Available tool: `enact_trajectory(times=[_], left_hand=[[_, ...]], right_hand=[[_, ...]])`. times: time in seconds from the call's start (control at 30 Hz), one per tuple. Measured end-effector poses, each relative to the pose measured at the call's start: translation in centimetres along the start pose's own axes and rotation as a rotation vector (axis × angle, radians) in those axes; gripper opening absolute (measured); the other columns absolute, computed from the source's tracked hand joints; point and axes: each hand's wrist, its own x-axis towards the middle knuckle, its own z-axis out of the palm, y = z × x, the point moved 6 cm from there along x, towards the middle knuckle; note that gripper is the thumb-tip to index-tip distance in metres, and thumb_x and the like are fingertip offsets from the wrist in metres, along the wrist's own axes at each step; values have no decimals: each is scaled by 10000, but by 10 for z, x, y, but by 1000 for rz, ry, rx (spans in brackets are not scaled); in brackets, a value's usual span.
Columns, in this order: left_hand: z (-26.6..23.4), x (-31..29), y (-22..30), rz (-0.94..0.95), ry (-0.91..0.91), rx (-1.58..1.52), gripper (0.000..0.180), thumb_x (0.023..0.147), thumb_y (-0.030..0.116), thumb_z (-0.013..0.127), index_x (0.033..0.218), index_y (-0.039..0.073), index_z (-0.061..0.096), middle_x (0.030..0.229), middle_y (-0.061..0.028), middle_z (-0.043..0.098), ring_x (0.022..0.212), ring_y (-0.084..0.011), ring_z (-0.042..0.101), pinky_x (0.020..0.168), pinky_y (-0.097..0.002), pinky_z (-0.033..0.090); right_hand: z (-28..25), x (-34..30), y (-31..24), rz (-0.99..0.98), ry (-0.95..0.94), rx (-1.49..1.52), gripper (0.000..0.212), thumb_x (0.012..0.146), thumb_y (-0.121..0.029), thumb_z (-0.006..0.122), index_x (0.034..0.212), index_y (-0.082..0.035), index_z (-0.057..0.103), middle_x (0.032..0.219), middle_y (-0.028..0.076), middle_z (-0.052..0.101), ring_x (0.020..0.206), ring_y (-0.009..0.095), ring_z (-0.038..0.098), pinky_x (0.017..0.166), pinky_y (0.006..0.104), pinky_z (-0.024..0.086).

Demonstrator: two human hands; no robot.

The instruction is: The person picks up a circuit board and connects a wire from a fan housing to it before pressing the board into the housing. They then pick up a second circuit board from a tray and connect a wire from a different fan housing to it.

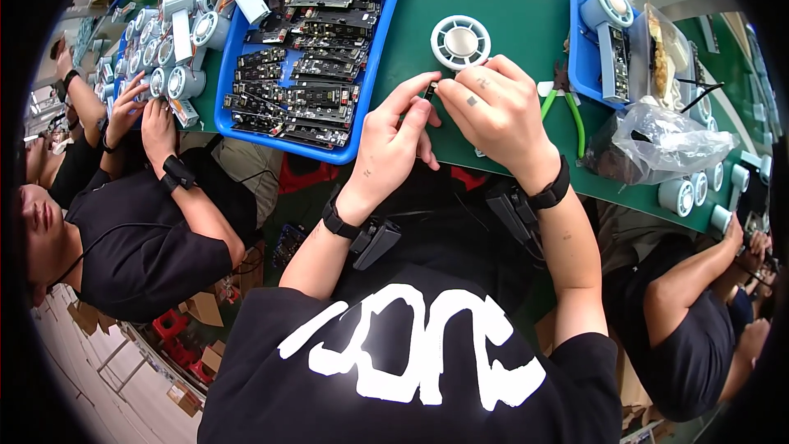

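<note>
My left hand (388, 141) and my right hand (497, 115) meet over the green table. Between their fingertips is a small black circuit board (430, 90), seen nearly edge-on and partly covered by the fingers. Thumb and forefinger of the left hand pinch it. The curled fingers of the right hand close at its other side; their tips are mostly hidden. Just beyond the hands sits a pale blue round fan housing (461, 43) with a silver centre and spoked rim.
A blue tray (353, 144) of several black circuit boards lies to the left. Green-handled pliers (575, 119) rest at right, beside a smaller blue bin (585, 74) and a clear plastic bag (670, 140). Co-workers sit on both sides; pale blue fan units (185, 82) crowd the far left.
</note>
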Motion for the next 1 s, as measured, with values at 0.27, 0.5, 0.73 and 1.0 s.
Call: enact_trajectory(times=[0.27,0.5,0.73,1.0], left_hand=[[-2,-1,4,26,-16,58,351,1054,74,469,1394,55,555,872,-84,642,521,-99,614,486,-254,534],[1,-4,4,27,-78,84,362,1058,73,448,1407,44,541,868,-84,635,529,-109,613,508,-254,544],[-2,-5,1,58,-106,90,386,1059,63,447,1437,41,523,890,-81,620,540,-102,609,518,-250,562],[1,-2,5,52,-122,75,408,1047,62,462,1450,44,519,877,-87,640,547,-119,651,536,-259,557]], right_hand=[[-5,5,7,54,-87,40,132,764,-82,789,842,-71,684,774,35,633,656,211,612,612,344,484],[-10,9,11,90,-208,105,140,787,-118,799,849,-69,683,787,48,631,680,244,612,611,373,496],[-9,12,7,68,-192,164,125,780,-96,772,815,-59,658,755,54,596,674,245,599,619,369,499],[-7,14,8,113,-194,207,108,776,-64,772,859,-44,705,792,69,644,714,259,626,625,369,502]])
